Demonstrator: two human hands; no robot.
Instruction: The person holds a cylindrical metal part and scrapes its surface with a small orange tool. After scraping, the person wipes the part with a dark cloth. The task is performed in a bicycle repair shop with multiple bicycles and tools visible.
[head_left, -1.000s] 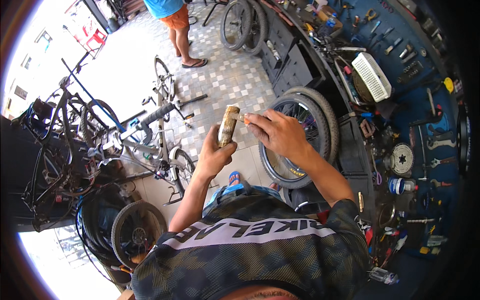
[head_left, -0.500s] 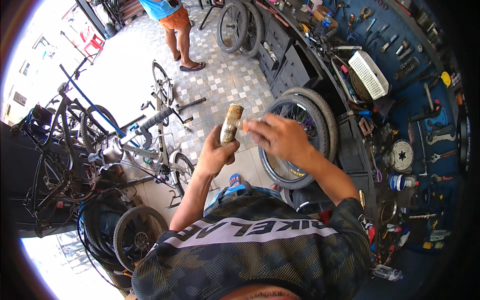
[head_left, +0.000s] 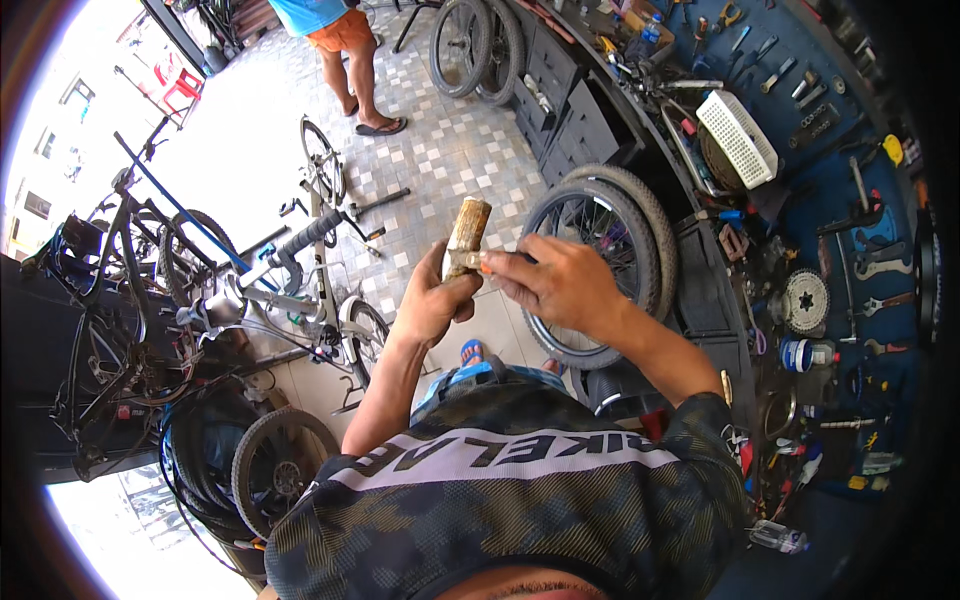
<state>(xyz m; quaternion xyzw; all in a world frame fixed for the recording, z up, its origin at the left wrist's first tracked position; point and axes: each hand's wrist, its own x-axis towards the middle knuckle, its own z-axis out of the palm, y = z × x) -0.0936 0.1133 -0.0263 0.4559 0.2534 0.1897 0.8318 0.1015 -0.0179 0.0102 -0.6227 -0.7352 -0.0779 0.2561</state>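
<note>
In front of my body, my left hand [head_left: 436,300] is closed around the lower end of a short cylinder [head_left: 469,226], rust-brown and whitish on its surface. The cylinder stands nearly upright, leaning slightly to the right. From the right, my right hand [head_left: 563,284] pinches a small orange-handled tool [head_left: 486,266] whose pale tip touches the cylinder's lower part, just above my left thumb. The tool's exact kind is too small to tell, and my right fingers hide most of it.
A bicycle [head_left: 318,260] stands ahead to the left, with a dark frame [head_left: 120,270] beyond it. Two loose wheels [head_left: 590,230] lean against black drawers [head_left: 585,125] at right. A tool-covered blue bench [head_left: 850,290] holds a white basket [head_left: 738,138]. Another person [head_left: 345,60] stands far ahead.
My right hand has brought the orange-handled tool down and left against the cylinder's lower part. My left hand keeps its hold. The view has shifted slightly.
</note>
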